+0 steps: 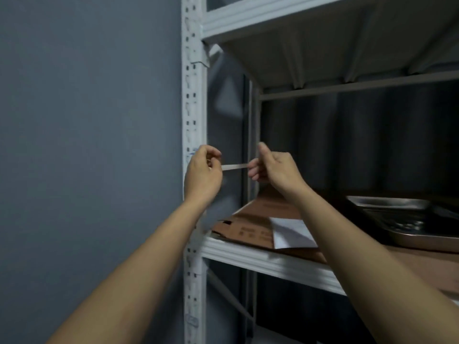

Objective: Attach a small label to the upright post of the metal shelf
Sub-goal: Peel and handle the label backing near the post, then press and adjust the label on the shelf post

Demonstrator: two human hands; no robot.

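1. Now we hold a thin pale strip (234, 166), the label, stretched level between our two hands, at about mid-height of the open bay.
2. Our left hand (202, 173) pinches the strip's left end with curled fingers, its knuckles right in front of the white upright post (194, 105); whether they touch the post we cannot tell.
3. Our right hand (274, 168) pinches the strip's right end between fingertips and thumb, with the thumb raised, and it sits to the right of the post, in front of the dark back of the bay.
4. A small blue mark (191, 153) shows on the post just left of our left hand; it is too blurred for us to read.
5. The post runs from top to bottom with rows of slots, and it carries the white shelf beam (260, 260) below our hands and another shelf (273, 18) above.
6. On the lower shelf, flattened brown cardboard (244, 230) lies near the left end, with a white sheet of paper (290, 233) resting on it.
7. Farther right on that shelf stands a metal tray (407, 219), well apart from the post.
8. A grey-blue wall (87, 120) fills the scene left of the post.
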